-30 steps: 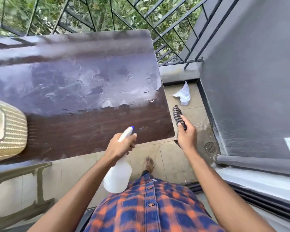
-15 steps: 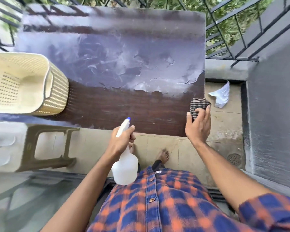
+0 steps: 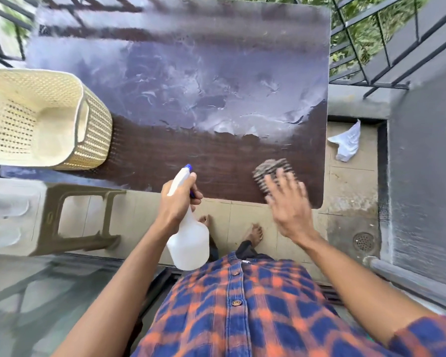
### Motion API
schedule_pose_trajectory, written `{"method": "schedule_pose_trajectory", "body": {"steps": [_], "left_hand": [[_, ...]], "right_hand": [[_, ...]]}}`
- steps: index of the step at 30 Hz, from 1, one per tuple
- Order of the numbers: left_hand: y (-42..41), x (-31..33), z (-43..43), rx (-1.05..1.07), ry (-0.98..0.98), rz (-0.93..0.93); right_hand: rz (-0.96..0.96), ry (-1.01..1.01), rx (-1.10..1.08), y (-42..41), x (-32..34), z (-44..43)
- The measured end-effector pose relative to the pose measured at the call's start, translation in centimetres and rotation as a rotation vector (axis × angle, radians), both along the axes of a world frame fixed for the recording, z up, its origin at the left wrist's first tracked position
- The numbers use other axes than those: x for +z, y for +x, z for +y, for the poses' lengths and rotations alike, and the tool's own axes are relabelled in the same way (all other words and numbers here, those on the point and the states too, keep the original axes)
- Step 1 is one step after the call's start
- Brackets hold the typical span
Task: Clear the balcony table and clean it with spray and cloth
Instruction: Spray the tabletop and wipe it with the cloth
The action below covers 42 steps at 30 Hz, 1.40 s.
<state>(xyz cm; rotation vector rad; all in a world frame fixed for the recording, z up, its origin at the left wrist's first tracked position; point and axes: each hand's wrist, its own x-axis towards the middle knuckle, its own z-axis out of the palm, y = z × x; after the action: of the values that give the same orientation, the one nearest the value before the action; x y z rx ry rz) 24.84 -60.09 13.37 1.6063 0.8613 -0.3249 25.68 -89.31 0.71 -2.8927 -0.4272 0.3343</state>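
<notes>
Cream basket [image 3: 36, 117] hogs the left of your table [image 3: 191, 73]; your left hand [image 3: 177, 202] grips the spray bottle [image 3: 189, 243], right hand [image 3: 291, 212] splayed over the cloth [image 3: 271, 168].

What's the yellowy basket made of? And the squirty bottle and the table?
The basket looks like cream plastic moulded to mimic weaving: stiff walls, even rows of holes. The spray bottle seems matte white plastic, slightly see-through. The table looks like dark wood or wood-print laminate; grain lines show.
</notes>
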Motion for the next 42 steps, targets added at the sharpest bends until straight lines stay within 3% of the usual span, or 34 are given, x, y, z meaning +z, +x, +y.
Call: {"method": "schedule_pose_trajectory", "body": {"steps": [4,7,9,13,16,18,22,26,28,32,36,38,42], "left_hand": [[0.6,0.1,0.9,-0.027,0.024,-0.009],[1.0,0.1,1.3,-0.065,0.050,-0.023],[1.1,0.1,1.6,-0.089,0.070,-0.025],[1.2,0.1,2.2,-0.105,0.068,-0.027],[1.5,0.2,2.8,-0.120,0.077,-0.037],[1.6,0.3,3.4,-0.141,0.072,-0.045],[1.8,0.7,4.9,-0.158,0.051,-0.096],[1.6,1.0,6.7,-0.173,0.055,-0.132],[1.3,0.9,7.5,-0.186,0.077,-0.133],[0.9,0.5,8.6,-0.104,0.069,-0.122],[0.7,0.3,9.5,-0.075,0.034,-0.138],[0.5,0.2,10.0,-0.067,0.021,-0.140],[0.4,0.2,10.5,0.008,0.029,-0.143]], "right_hand": [[0.096,0.012,-0.503,4.0,0.5,-4.3],[0.074,-0.005,-0.615,6.5,1.0,0.0],[0.062,-0.026,-0.519,6.6,1.3,4.1],[0.069,0.012,-0.108,3.0,1.4,10.7],[0.110,-0.016,0.116,0.7,1.1,8.5],[0.120,-0.025,0.021,0.8,1.0,4.2],[0.138,-0.042,-0.428,3.7,1.9,-2.8],[0.111,-0.010,-0.697,8.5,2.5,1.6],[0.097,-0.037,-0.591,9.9,3.0,6.4],[0.116,0.056,-0.120,6.9,2.7,16.4],[0.124,0.067,0.256,0.2,2.0,16.1],[0.102,0.067,0.234,-0.1,1.8,11.6],[0.098,0.029,-0.198,4.2,2.2,4.3]]}}
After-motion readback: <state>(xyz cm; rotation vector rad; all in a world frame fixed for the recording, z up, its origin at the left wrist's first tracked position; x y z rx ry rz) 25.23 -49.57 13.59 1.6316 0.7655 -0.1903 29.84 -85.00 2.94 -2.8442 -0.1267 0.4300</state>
